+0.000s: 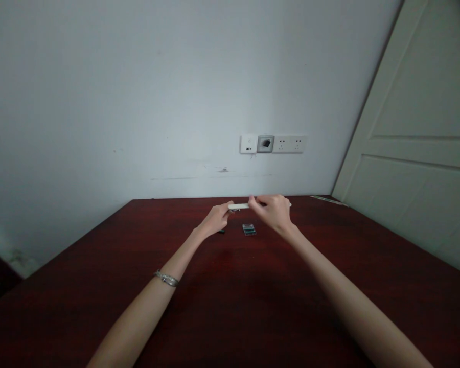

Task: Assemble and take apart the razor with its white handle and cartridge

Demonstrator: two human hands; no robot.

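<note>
Landmark: small dark-tinted rectangular plastic case [249,229], lying flat on the dark red wooden table [230,306], toward its far edge.
Left hand [215,220]: pinching the left end of a slim white flat stick [242,206] between thumb and fingertips, hovering just up and left of the case, clear of the tabletop.
Right hand [275,212]: grasping the same stick further along, fingers curling over its top, hovering just up and right of the case.
Stick: being held roughly level between both hands, hanging in the air just beyond the case without touching it; right tip poking out past the right hand.
Left wrist: wearing a silver link bracelet [166,278], well nearer the camera than the case and to its left.
Small black object [221,231]: lying on the table just left of the case, partly hidden under the left hand; too small to identify.
Pale thin strip [328,200]: lying well to the right of the case, by the table's back corner.
White wall socket row [272,144]: sitting on the pale wall above and beyond the case, with a dark piece in its grey middle panel.
Cream panelled door [417,153]: standing far to the right of the case.
</note>
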